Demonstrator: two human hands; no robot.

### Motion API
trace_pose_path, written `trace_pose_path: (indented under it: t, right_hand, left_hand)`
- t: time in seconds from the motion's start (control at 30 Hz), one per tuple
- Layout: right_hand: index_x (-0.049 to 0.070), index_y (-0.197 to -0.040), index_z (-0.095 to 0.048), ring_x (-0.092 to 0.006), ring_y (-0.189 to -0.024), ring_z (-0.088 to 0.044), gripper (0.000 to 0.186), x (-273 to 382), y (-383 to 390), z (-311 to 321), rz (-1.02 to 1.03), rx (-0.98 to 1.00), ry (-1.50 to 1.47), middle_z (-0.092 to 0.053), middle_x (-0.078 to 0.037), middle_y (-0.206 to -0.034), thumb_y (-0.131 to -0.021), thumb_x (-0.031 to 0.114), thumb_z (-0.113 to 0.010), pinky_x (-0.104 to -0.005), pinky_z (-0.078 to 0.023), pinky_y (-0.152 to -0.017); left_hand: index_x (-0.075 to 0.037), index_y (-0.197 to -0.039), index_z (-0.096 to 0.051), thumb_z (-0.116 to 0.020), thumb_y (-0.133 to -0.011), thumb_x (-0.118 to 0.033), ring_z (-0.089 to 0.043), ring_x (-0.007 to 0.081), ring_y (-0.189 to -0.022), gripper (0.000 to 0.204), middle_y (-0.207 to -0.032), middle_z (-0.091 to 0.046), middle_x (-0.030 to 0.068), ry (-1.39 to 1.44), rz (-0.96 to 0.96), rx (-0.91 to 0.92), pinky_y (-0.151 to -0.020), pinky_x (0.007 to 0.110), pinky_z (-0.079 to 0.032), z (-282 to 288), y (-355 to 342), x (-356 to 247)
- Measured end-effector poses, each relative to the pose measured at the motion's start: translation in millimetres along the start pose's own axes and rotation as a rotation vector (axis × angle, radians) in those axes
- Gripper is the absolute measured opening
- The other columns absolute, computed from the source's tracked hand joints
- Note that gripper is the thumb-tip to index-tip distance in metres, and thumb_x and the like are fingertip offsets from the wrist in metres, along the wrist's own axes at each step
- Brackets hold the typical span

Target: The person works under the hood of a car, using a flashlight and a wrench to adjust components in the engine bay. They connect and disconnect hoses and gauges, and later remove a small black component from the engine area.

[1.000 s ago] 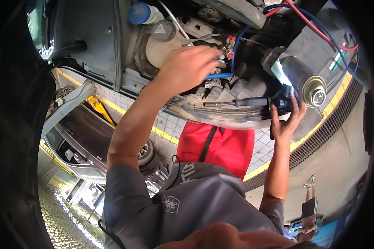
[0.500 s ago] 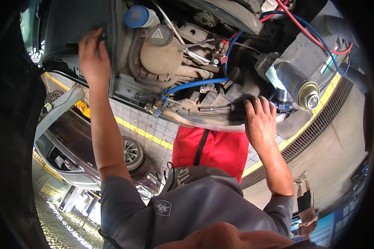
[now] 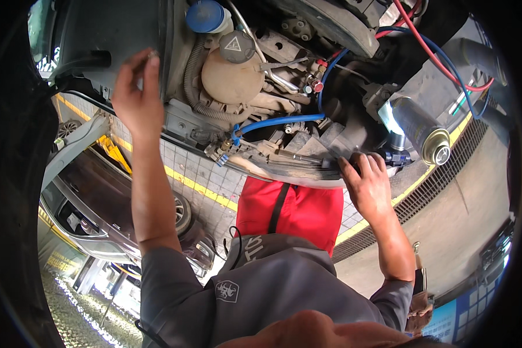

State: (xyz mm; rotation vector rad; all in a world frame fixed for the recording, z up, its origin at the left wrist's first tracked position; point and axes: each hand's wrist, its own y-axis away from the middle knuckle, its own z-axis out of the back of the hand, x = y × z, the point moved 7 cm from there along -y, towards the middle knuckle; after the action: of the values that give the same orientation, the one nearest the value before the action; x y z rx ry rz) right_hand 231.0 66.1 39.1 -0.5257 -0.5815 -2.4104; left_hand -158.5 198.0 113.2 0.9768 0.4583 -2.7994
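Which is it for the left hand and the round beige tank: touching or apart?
Apart: the head view shows the left hand clear of the tank, with a ribbed hose visible between.

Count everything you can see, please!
Round tan plastic tank: one, tan, upper middle.
Flat round blue lid: one, blue, top.
Thick blue hose: at least one, blue, centre.
Thin red hose: at least one, red, upper right.
Cylindrical metal can: one, dark, gold, right.
Slim metal tool: one, silver, black, centre.
Parked maroon car: one, maroon, left.
Another person: one, partly hidden, lower right.
Red trousers: one pair, red, lower centre.
Grey shirt: one, grey, bottom.
Left hand: one, bare, upper left.
Right hand: one, bare, by the tool.
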Motion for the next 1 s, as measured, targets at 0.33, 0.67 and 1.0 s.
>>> trace_pose_path:
  t: [0.33,0.67,1.0]
  right_hand:
    - [-0.002,-0.116,-0.067,-0.0274,-0.082,-0.064,0.038,29,0,38,-0.146,-0.344,-0.764,-0.063,-0.015,-0.099,-0.079,0.001,-0.078,-0.035,-0.053,-0.07]
    - [-0.003,-0.113,-0.067,-0.0264,-0.087,-0.063,0.036,45,-32,34,-0.179,-0.42,-0.919,-0.065,-0.015,-0.1,-0.079,0.0,-0.079,-0.0344,-0.052,-0.076]
    - [-0.002,-0.114,-0.065,-0.0132,-0.089,-0.058,0.034,45,-28,-1,-0.464,-0.25,-1.343,-0.062,-0.006,-0.101,-0.084,0.002,-0.079,-0.0265,-0.048,-0.082]
  left_hand:
    - [0.003,-0.113,-0.066,-0.062,-0.096,-0.001,-0.072,0.0282,-0.097,0.018,-0.109,-0.071,0.0199,1.171,0.701,0.125,-0.09,0.039,-0.058,-75,122,-2]
    - [0.0,-0.116,-0.065,-0.056,-0.099,-0.004,-0.069,0.031,-0.108,0.02,-0.12,-0.068,0.0201,1.389,0.726,0.189,-0.098,0.042,-0.056,-86,133,-11]
    - [0.007,-0.114,-0.064,-0.061,-0.097,0.003,-0.072,0.0331,-0.098,0.018,-0.114,-0.069,0.0223,1.195,0.493,0.079,-0.09,0.042,-0.061,-71,120,-17]
